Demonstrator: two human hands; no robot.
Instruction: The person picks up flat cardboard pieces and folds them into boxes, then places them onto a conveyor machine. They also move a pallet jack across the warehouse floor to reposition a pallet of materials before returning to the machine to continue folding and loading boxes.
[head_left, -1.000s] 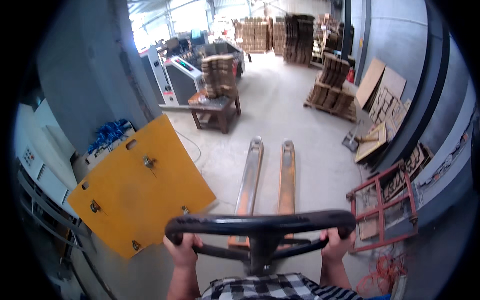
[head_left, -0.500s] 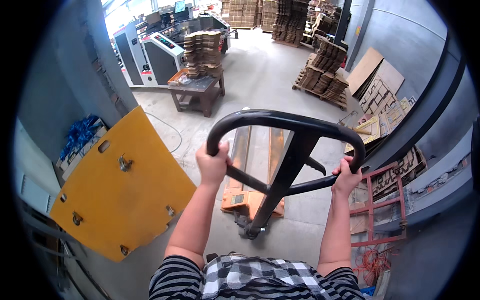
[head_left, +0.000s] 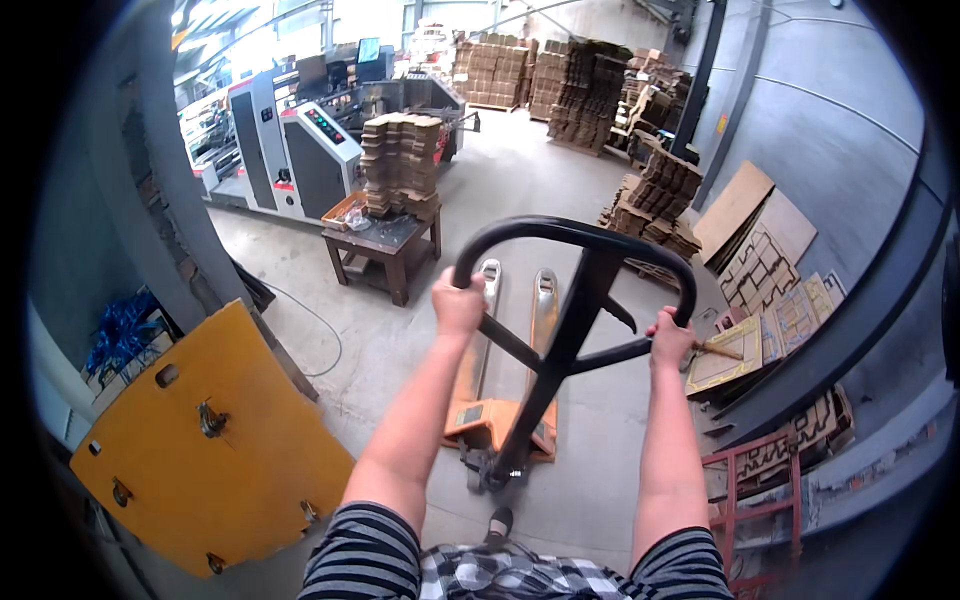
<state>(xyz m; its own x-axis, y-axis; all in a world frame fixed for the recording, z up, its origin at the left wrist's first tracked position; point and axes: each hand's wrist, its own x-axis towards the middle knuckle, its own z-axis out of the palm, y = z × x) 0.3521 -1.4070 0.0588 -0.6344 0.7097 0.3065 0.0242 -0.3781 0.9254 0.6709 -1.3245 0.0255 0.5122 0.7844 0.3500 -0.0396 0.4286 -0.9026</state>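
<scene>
Both my arms reach forward to the black loop handle (head_left: 565,228) of a hand pallet truck. My left hand (head_left: 460,303) is closed round the left side of the loop, and my right hand (head_left: 668,338) grips its right side. A small black lever (head_left: 619,314) sticks out of the handle's post, apart from my fingers. Down on the floor, the truck's orange body (head_left: 478,417) stands ahead of my feet, one shoe (head_left: 501,520) showing. Its two forks (head_left: 541,325) point away from me, with nothing on them.
A yellow board with casters (head_left: 250,440) leans at the left. Ahead stand a brown table (head_left: 372,240) with stacked cardboard (head_left: 400,165) and a grey machine (head_left: 322,160). At the right are a pallet stack (head_left: 655,205), leaning boards (head_left: 765,265) and a red metal frame (head_left: 733,500).
My arms are stretched further out and the handle loop looks smaller, farther from me. The view has tilted up, showing more of the hall. Fork tips and my shoe now show.
</scene>
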